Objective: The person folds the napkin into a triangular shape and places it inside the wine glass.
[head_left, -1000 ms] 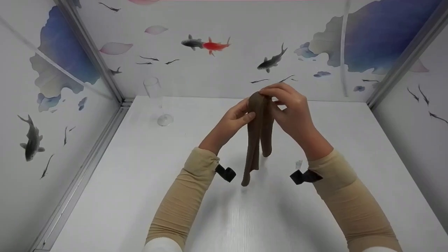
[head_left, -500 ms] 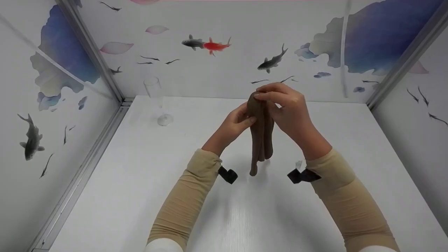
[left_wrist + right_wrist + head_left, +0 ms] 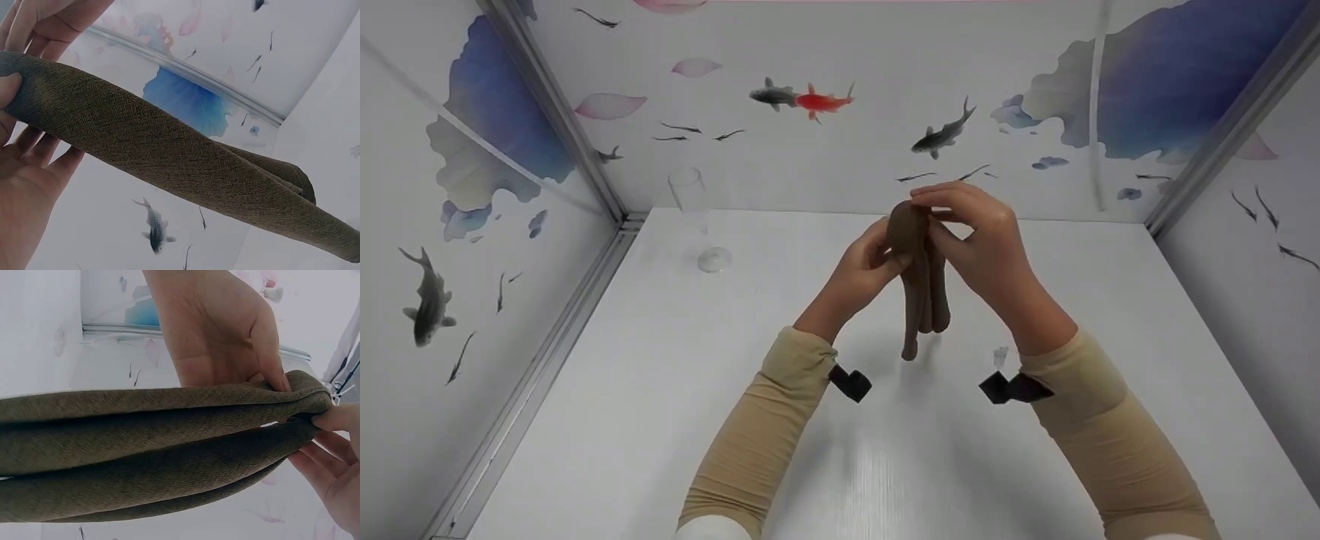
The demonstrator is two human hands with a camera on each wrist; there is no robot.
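Note:
A folded brown woven cloth [image 3: 916, 277] hangs in folds above the white table, its lower ends pointing down toward the near side. My left hand [image 3: 859, 270] grips its upper part from the left, thumb on the near face. From the right, my right hand [image 3: 979, 232] pinches the rounded top, fingers over the fold and thumb below. The left wrist view has the cloth [image 3: 169, 152] as a long tapering strip with a folded flap toward its far end. Several lengthwise folds of the cloth [image 3: 169, 439] lie side by side in the right wrist view, bunched together between both hands.
A clear stemmed glass [image 3: 714, 259] stands upright at the back left of the table [image 3: 660, 390]. A small clear object [image 3: 1000, 355] lies beside the right wrist camera [image 3: 1012, 388]. Printed walls with fish and leaves enclose the back and sides.
The cloth's hanging ends have drawn together and risen, making a narrower, shorter bundle. My left hand has shifted slightly right; my right hand stays at the top fold, its fingers moving slightly.

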